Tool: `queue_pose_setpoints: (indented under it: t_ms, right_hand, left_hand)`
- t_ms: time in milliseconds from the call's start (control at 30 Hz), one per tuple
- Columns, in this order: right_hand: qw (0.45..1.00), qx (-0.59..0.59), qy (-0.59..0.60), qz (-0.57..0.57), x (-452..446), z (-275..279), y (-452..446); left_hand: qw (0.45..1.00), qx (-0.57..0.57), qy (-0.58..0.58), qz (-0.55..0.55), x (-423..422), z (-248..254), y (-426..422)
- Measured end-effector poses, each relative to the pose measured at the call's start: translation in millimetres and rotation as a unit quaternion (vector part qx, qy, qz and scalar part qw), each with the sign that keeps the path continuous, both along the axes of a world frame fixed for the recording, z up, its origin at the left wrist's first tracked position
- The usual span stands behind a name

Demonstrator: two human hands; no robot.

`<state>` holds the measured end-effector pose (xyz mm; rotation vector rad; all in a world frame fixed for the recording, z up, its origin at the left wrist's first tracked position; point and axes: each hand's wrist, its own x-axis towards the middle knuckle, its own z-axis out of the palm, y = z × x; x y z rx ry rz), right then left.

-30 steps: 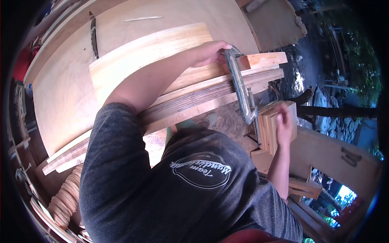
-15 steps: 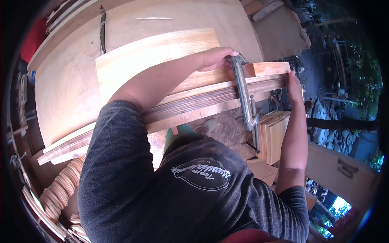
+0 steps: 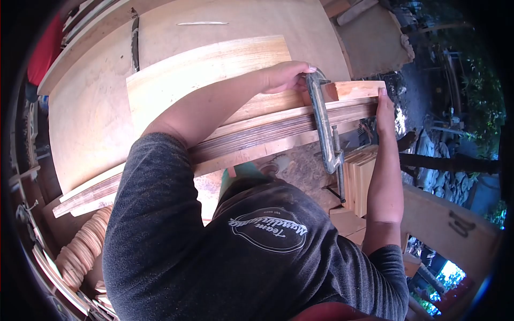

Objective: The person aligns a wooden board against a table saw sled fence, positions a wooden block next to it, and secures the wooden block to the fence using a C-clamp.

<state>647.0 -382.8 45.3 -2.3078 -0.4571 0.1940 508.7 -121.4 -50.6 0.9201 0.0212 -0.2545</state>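
Note:
A dark metal C-clamp (image 3: 321, 120) spans the edge of the plywood bench (image 3: 91, 123) and a short wood block (image 3: 356, 90). My left hand (image 3: 286, 77) is closed at the clamp's upper end, its fingers partly hidden. Stretched fingers of my right hand (image 3: 384, 109) touch the block's right end. A wide pale board (image 3: 214, 61) lies flat under my left forearm. The clamp's screw hangs below the bench edge.
Stacked wood pieces (image 3: 358, 179) stand below the bench at the right. A row of curved wooden pieces (image 3: 80, 249) sits at lower left. A thin wood sliver (image 3: 203, 23) lies on the bench top. Part of a red object (image 3: 45, 51) shows at upper left.
My right hand has moved up from beside the stacked wood to the block's right end, where it now rests. My left hand stays at the clamp. The view has shifted slightly.

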Motion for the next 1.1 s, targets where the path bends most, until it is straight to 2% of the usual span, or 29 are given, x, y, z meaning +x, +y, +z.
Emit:
queue_pose_setpoints:
  t_ms: [467, 567, 667, 733, 800, 867, 933, 1000, 1033, 1100]
  right_hand:
    - [1.000, -0.020, 0.005, 0.008, 12, -10, -8]
    - [0.999, 0.001, 0.011, 0.038, 17, -18, -13]
    - [0.996, 0.019, -0.052, 0.066, 14, -26, -27]
    - [0.975, 0.050, -0.192, 0.101, -11, -19, -51]
    - [0.979, 0.072, -0.136, 0.136, -44, -9, -91]
    - [0.973, 0.088, 0.057, 0.206, -82, -11, -143]
    - [0.959, 0.070, 0.226, 0.157, -131, -22, -183]
    - [0.924, 0.084, 0.341, 0.149, -174, -19, -196]
    - [0.928, 0.127, 0.327, 0.129, -190, -30, -196]
    - [0.955, 0.124, 0.259, 0.073, -214, -43, -191]
  left_hand:
    - [1.000, 0.013, -0.006, 0.006, 2, -3, 0]
    - [1.000, 0.007, -0.003, -0.006, 1, -1, 1]
    - [1.000, 0.015, 0.000, 0.002, 0, 2, 0]
    - [0.999, 0.041, 0.005, 0.004, -2, 9, 0]
    - [0.999, 0.033, 0.013, 0.004, -2, 9, -1]
    - [0.999, 0.018, 0.030, 0.011, 0, 6, -1]
    - [0.999, 0.021, 0.032, 0.009, 0, 6, -1]
    - [0.999, 0.019, 0.034, 0.020, 1, 3, -2]
    - [0.999, 0.023, 0.034, 0.012, 1, 6, -3]
    - [0.999, 0.016, 0.035, 0.017, -1, 11, -4]
